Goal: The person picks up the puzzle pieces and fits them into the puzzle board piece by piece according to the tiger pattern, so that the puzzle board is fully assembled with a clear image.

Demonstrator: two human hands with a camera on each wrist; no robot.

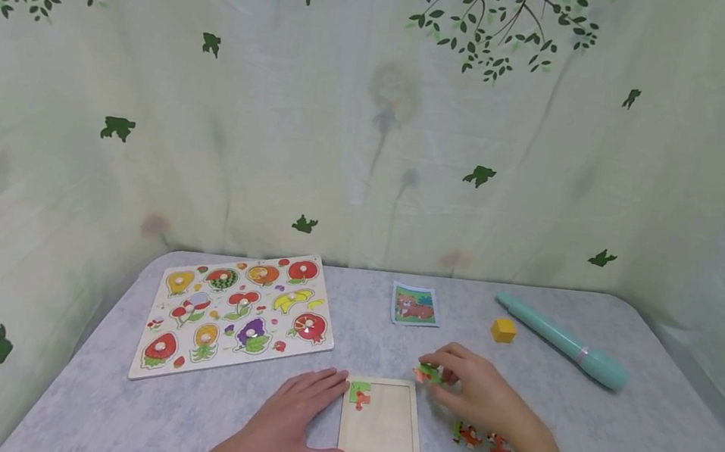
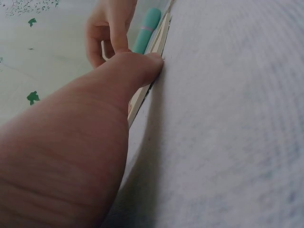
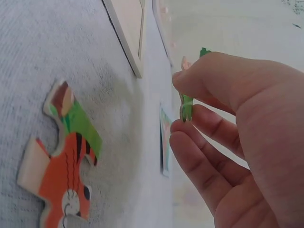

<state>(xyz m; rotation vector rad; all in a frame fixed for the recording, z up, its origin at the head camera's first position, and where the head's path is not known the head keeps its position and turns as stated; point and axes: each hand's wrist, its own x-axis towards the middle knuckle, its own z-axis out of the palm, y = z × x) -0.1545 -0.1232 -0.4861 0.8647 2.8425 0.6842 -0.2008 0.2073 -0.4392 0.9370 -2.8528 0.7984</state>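
Note:
A square wooden puzzle tray lies on the table, with one green and orange jigsaw piece in its upper left corner. My left hand rests against the tray's left side, fingers straight and thumb by the lower left corner. Just above the table, past the tray's upper right corner, my right hand pinches a green jigsaw piece between thumb and fingertips. Below that hand lie several loose pieces, among them an orange tiger-striped piece. The right wrist and sleeve partly hide the loose pieces.
A white fruit puzzle board lies at the back left. Behind the tray is a small picture card. A yellow cube and a teal marker-shaped object lie at the back right. A printed curtain hangs behind the table.

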